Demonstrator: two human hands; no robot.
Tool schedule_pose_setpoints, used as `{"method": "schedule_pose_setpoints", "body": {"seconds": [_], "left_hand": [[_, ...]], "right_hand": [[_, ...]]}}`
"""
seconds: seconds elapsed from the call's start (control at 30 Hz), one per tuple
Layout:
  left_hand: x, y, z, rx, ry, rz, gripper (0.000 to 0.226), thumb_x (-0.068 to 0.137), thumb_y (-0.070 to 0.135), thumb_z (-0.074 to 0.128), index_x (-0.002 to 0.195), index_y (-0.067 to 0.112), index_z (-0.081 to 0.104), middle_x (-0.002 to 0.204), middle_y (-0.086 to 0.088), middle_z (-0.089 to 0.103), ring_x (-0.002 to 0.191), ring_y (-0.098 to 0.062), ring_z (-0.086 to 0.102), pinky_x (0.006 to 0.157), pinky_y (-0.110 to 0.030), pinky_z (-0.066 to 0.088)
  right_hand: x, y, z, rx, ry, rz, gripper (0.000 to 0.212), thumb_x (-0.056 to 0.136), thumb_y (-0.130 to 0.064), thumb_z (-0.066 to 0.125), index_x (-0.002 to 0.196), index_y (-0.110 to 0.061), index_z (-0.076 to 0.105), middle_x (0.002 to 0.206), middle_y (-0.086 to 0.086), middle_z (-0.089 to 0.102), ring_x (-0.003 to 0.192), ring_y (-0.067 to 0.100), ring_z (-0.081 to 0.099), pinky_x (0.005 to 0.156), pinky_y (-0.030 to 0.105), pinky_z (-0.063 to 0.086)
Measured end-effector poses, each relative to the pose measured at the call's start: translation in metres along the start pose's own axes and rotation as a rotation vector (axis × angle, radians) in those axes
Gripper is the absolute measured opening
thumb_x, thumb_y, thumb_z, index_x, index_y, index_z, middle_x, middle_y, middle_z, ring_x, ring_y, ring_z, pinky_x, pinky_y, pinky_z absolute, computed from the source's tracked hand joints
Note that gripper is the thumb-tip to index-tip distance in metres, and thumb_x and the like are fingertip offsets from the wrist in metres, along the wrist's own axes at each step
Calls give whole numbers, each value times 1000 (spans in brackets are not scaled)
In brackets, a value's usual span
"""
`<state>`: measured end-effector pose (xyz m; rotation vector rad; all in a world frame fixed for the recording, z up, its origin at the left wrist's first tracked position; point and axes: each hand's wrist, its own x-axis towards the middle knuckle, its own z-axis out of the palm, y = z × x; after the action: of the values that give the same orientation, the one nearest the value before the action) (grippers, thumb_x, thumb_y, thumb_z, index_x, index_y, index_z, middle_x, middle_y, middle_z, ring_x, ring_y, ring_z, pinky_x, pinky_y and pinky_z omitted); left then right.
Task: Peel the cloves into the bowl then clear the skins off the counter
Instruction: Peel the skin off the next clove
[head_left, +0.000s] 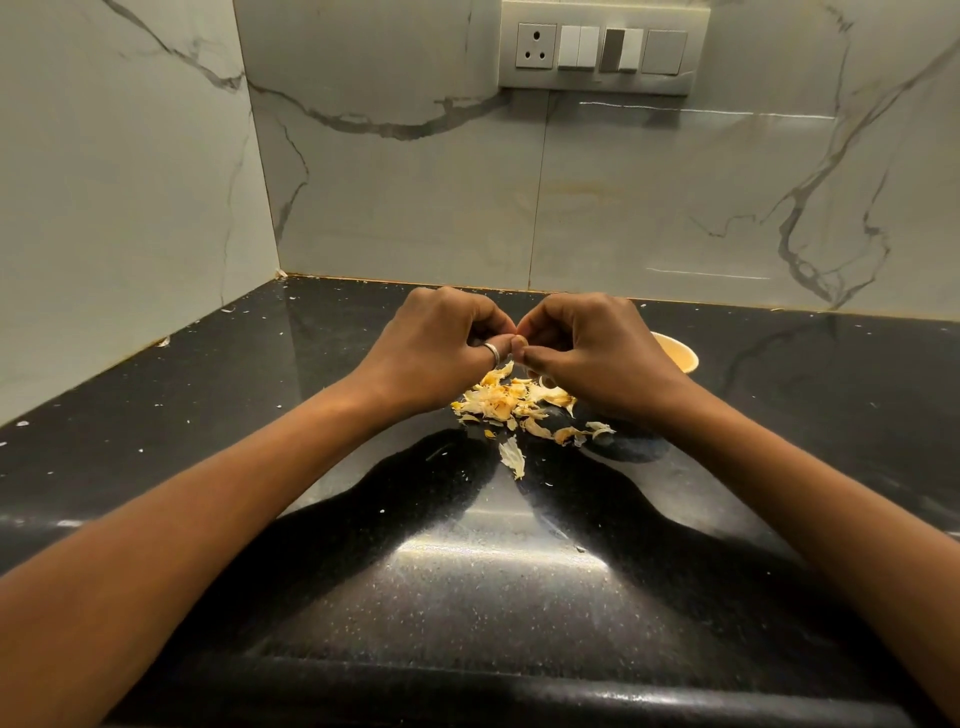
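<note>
Hands: left, right curled, tips touching, contents hidden | skins beneath | bowl behind right

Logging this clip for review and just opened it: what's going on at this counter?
A person is peeling garlic at a black counter. The left hand and right hand meet fingertip to fingertip, pinching something small, presumably a clove, which their grip hides. A pile of skins lies on the counter just beneath the hands. A pale bowl stands behind the right hand, partly covered by it; its contents are out of sight. The skins are not yet cleared.
</note>
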<state>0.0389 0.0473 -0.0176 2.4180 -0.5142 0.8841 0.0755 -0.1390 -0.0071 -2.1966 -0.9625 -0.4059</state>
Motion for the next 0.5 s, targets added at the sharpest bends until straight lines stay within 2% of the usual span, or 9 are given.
{"method": "schedule_pose_setpoints", "body": {"seconds": [0.23, 0.4, 0.5], "left_hand": [[1, 0, 1, -26, 9, 43, 15, 92, 18, 71, 105, 11, 75, 86, 3, 73, 73, -6, 67, 69, -31, 58], [-2, 2, 0, 74, 45, 84, 33, 90, 39, 57, 99, 14, 75, 83, 2, 72, 71, -11, 65, 64, -39, 58], [-4, 6, -1, 169, 88, 120, 29, 88, 35, 58, 93, 12, 76, 79, 0, 71, 66, -13, 62, 61, -37, 57]], "right_hand": [[-1, -2, -4, 123, 11, 75, 11, 89, -18, 74, 97, -11, 74, 79, 0, 74, 66, 5, 72, 64, 20, 59], [-2, -3, -1, 100, 14, 46, 6, 90, -15, 73, 95, -13, 74, 78, 1, 74, 69, 11, 73, 70, 33, 63], [-1, -4, 0, 135, 3, 71, 3, 91, -13, 72, 93, -13, 74, 79, 4, 74, 71, 15, 73, 71, 36, 63]]}}
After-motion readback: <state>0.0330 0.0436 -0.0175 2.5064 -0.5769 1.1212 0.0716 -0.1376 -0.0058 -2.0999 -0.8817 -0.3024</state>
